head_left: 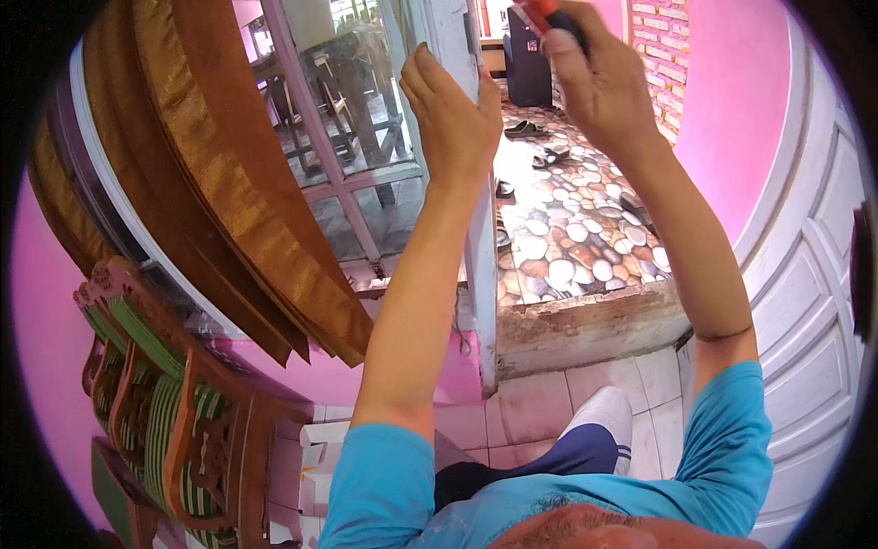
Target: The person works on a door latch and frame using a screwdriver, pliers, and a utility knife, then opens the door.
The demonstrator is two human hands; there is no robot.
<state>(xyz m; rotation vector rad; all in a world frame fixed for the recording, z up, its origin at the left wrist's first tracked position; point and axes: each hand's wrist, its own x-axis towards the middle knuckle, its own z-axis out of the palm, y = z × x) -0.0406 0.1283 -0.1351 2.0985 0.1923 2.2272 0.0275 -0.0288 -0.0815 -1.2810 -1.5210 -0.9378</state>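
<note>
My left hand (453,123) is raised against the pale blue-grey door frame (482,265), its fingers on the window side and its thumb on the doorway side. It grips the upright post between them. Up and to the right, my right hand (604,82) is closed round a tool with a red and black handle (556,20). The tool's far end runs out of the top of the view, so its exact kind does not show. A gap of open doorway lies between the two hands.
A window with pinkish bars (343,174) and brown curtains (215,156) stands left of the frame. Below are a carved wooden chair with green striped cushions (169,439) and a raised doorstep (585,334). Sandals (551,157) lie on the pebble-patterned floor beyond. A white panelled door (805,302) stands right.
</note>
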